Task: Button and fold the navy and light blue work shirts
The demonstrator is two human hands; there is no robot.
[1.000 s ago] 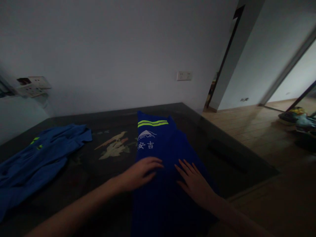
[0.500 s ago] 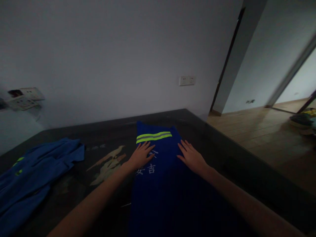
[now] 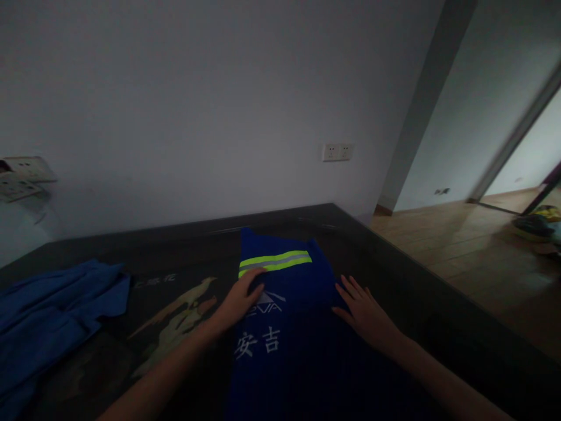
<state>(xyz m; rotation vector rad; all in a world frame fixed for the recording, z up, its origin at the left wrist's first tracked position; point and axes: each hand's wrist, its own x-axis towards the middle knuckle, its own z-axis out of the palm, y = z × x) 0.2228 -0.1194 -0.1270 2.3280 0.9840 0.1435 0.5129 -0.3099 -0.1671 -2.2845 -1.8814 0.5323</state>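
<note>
A dark blue work garment (image 3: 302, 310), folded into a long strip, lies on the dark table in front of me. It carries a yellow-green and grey reflective band near its far end and white printed lettering below that. My left hand (image 3: 239, 301) rests on the garment's left edge just under the band, thumb apart from the fingers. At the right edge, my right hand (image 3: 366, 313) lies with its fingers spread, their tips touching the cloth. The near end of the garment fades into shadow.
Another blue garment (image 3: 65, 310) lies loosely bunched at the table's left side. The dark tabletop (image 3: 175, 254) has a printed bird picture and stands against a wall with sockets (image 3: 336, 152). Wooden floor (image 3: 442, 245) is to the right, with a pile of things (image 3: 541, 222) farther off.
Both hands have slid a little toward me along the garment's edges, the right also outward. More white lettering now shows beside the left hand. The view has shifted slightly.
</note>
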